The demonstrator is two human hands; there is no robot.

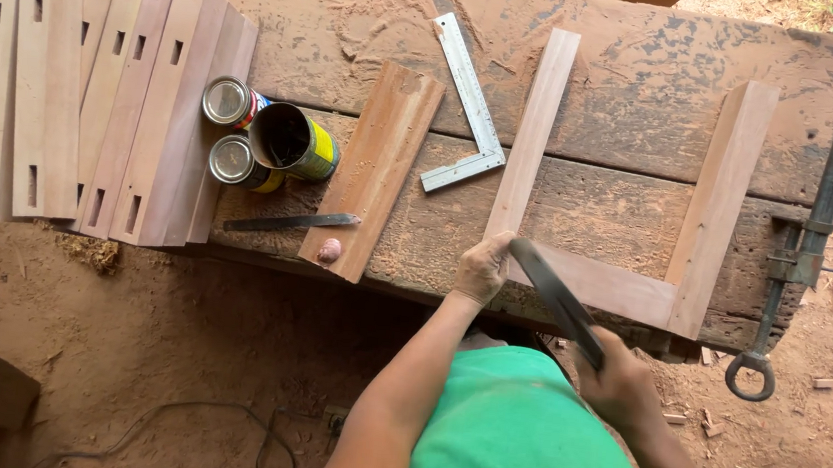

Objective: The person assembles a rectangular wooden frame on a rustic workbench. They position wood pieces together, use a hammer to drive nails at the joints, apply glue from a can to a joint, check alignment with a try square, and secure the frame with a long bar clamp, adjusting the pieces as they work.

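Head view, looking straight down on a rough wooden workbench [632,72] dusted with sawdust. Left hand [482,268] pressed flat, fingers curled over the near-left corner of a U-shaped wooden frame [623,287] lying on the bench's front edge. Right hand [621,384] clenched around the handle of a dark-bladed saw [554,294], blade angled up across the frame's corner beside the left hand. Farther left: steel try square [470,108], loose board [374,170] with a small pinkish lump at its near end, dark flat blade [292,221], three tin cans [264,140], stack of slotted slats [97,96]. At right, metal bar clamp [820,209].
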